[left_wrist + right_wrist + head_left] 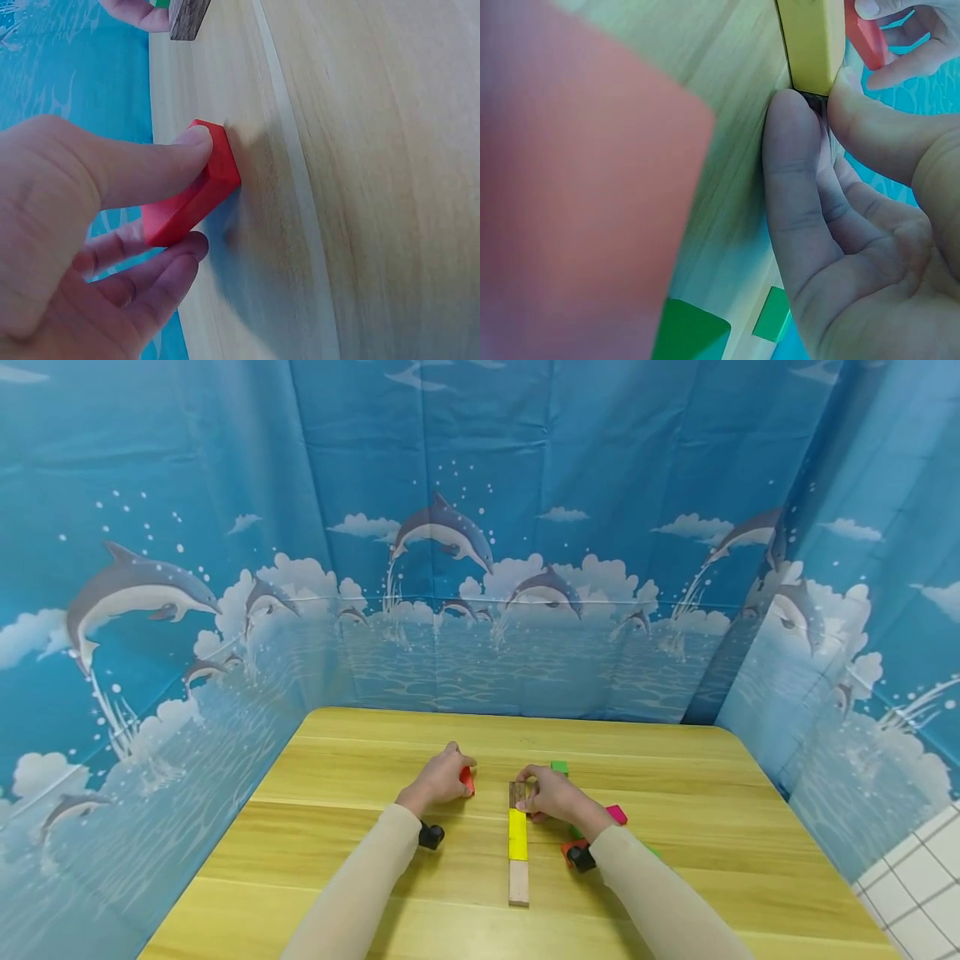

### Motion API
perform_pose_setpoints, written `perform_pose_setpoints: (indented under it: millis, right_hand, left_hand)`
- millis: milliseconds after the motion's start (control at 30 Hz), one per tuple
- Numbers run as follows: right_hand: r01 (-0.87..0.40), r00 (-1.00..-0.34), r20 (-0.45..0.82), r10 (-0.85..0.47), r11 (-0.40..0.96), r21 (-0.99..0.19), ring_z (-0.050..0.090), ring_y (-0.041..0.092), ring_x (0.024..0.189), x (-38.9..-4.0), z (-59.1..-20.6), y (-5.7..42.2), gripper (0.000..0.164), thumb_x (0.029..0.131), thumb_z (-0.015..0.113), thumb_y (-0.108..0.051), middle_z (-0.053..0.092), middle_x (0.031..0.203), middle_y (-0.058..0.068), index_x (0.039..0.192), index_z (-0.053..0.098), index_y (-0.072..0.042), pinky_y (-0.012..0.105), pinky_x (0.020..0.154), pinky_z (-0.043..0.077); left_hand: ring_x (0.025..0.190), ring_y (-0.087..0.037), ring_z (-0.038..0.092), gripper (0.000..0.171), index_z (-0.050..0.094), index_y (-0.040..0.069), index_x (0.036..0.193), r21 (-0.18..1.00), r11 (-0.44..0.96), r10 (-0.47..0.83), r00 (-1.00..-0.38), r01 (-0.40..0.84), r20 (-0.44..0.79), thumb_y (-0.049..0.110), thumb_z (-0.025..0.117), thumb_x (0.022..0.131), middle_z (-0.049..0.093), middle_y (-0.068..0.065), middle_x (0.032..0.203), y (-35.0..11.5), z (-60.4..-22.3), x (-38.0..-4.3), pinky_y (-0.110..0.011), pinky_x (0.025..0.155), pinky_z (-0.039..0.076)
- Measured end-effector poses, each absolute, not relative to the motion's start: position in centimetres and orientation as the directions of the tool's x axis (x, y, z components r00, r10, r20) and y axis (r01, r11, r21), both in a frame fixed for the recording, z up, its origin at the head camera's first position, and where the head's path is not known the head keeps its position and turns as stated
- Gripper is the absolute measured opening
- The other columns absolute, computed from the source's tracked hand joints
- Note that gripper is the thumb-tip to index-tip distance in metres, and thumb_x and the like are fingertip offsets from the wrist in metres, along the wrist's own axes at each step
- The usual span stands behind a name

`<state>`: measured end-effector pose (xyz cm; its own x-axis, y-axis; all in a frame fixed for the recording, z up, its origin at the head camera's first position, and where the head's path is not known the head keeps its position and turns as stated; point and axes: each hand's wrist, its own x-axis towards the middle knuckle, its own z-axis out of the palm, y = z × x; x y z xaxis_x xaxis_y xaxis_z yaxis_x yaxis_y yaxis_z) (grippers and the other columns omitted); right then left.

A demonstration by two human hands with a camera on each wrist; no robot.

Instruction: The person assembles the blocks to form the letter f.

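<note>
My left hand (pixel 441 777) pinches a red block (pixel 201 196) between thumb and fingers, tilted close over the table left of a row of blocks. The row runs straight away from me: a pale wooden block (pixel 518 883) nearest, a yellow block (pixel 517 835) in the middle and a dark brown block (pixel 514 794) at the far end. With thumb and forefinger on its sides, my right hand (pixel 553 795) grips the dark brown block, right at the yellow block's end. In the right wrist view the fingers hide most of the brown block.
Right of the row lie a green block (pixel 559 766), a pink block (pixel 617 814) and an orange-red block (pixel 567 848), partly behind my right wrist and its black camera (pixel 581 858). More green shows there. A dolphin-print curtain (pixel 517 668) stands behind the wooden table (pixel 360 743).
</note>
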<state>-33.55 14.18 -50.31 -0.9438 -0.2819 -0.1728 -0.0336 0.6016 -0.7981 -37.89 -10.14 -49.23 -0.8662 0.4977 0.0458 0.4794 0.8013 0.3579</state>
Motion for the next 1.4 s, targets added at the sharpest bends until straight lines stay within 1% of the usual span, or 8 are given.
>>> perform_pose_setpoints:
  millis: [233,433,533,633,900,1033,1233,1400]
  right_hand:
    - [-0.022,-0.945,-0.181,-0.272,0.607,-0.794,0.065,0.025,0.065,-33.8,-50.6,14.1,0.041,0.092,0.073,-0.006,0.061,0.080,0.013,0.130,0.056,-0.005,0.033,0.063,0.059]
    - [-0.036,-0.943,-0.171,-0.285,0.598,-0.800,0.065,0.026,0.064,-33.7,-50.5,14.0,0.042,0.092,0.073,-0.006,0.062,0.080,0.013,0.131,0.055,-0.004,0.034,0.064,0.059]
    - [-0.038,-0.944,-0.169,-0.284,0.600,-0.799,0.065,0.025,0.064,-33.7,-50.5,14.0,0.042,0.092,0.073,-0.006,0.062,0.080,0.013,0.130,0.056,-0.004,0.034,0.063,0.059]
    - [-0.035,-0.944,-0.169,-0.282,0.597,-0.801,0.065,0.026,0.064,-33.7,-50.6,14.0,0.041,0.093,0.073,-0.006,0.061,0.080,0.013,0.130,0.056,-0.004,0.034,0.063,0.059]
    - [-0.032,-0.942,-0.170,-0.288,0.582,-0.813,0.065,0.027,0.067,-33.6,-50.5,14.2,0.043,0.093,0.072,-0.005,0.061,0.082,0.014,0.132,0.055,-0.004,0.034,0.064,0.059]
    - [-0.029,-0.942,-0.170,-0.288,0.577,-0.816,0.065,0.028,0.066,-33.7,-50.5,14.3,0.042,0.093,0.072,-0.005,0.061,0.081,0.014,0.132,0.055,-0.003,0.035,0.064,0.059]
    - [-0.032,-0.940,-0.175,-0.291,0.590,-0.807,0.064,0.027,0.066,-33.8,-50.5,14.2,0.042,0.093,0.073,-0.007,0.061,0.080,0.013,0.131,0.055,-0.004,0.034,0.064,0.059]
    - [-0.039,-0.940,-0.172,-0.294,0.595,-0.803,0.064,0.028,0.066,-33.8,-50.5,14.3,0.042,0.093,0.074,-0.008,0.061,0.080,0.012,0.131,0.055,-0.004,0.035,0.064,0.059]
  left_hand:
    - [0.085,-0.022,0.056,0.028,0.075,0.010,0.108,0.429,0.789,0.452,-0.889,0.439,0.079,0.011,0.086,0.082,0.052,-0.011,0.110,-10.1,-49.3,-37.7,-0.033,0.075,0.052]
    - [0.084,-0.022,0.053,0.018,0.072,0.006,0.096,0.467,0.769,0.437,-0.892,0.437,0.115,0.000,0.081,0.082,0.056,-0.006,0.097,-10.3,-49.1,-37.5,-0.033,0.071,0.051]
    - [0.082,-0.021,0.053,0.018,0.070,0.005,0.096,0.497,0.761,0.425,-0.899,0.417,0.103,-0.002,0.079,0.083,0.061,-0.004,0.092,-10.4,-49.0,-37.4,-0.033,0.070,0.051]
    - [0.081,-0.019,0.055,0.016,0.071,0.005,0.098,0.534,0.748,0.411,-0.907,0.394,0.094,-0.001,0.078,0.085,0.064,-0.003,0.092,-10.5,-49.1,-37.4,-0.032,0.071,0.052]
    - [0.080,-0.017,0.059,0.011,0.072,0.006,0.100,0.663,0.676,0.362,-0.929,0.322,0.082,0.004,0.075,0.089,0.066,-0.003,0.095,-10.7,-49.6,-37.4,-0.030,0.068,0.052]
    - [0.079,-0.020,0.060,0.012,0.072,0.005,0.102,0.734,0.623,0.338,-0.940,0.269,0.057,0.006,0.076,0.090,0.065,-0.005,0.094,-10.5,-49.7,-37.1,-0.031,0.066,0.053]
    - [0.079,-0.021,0.060,0.010,0.070,0.009,0.099,0.779,0.586,0.297,-0.954,0.222,0.049,0.007,0.075,0.090,0.064,-0.006,0.093,-10.1,-49.8,-36.9,-0.031,0.065,0.053]
    - [0.081,-0.022,0.061,0.009,0.070,0.008,0.099,0.807,0.557,0.266,-0.963,0.196,0.050,0.007,0.075,0.091,0.065,-0.007,0.094,-9.6,-49.7,-36.8,-0.031,0.065,0.053]
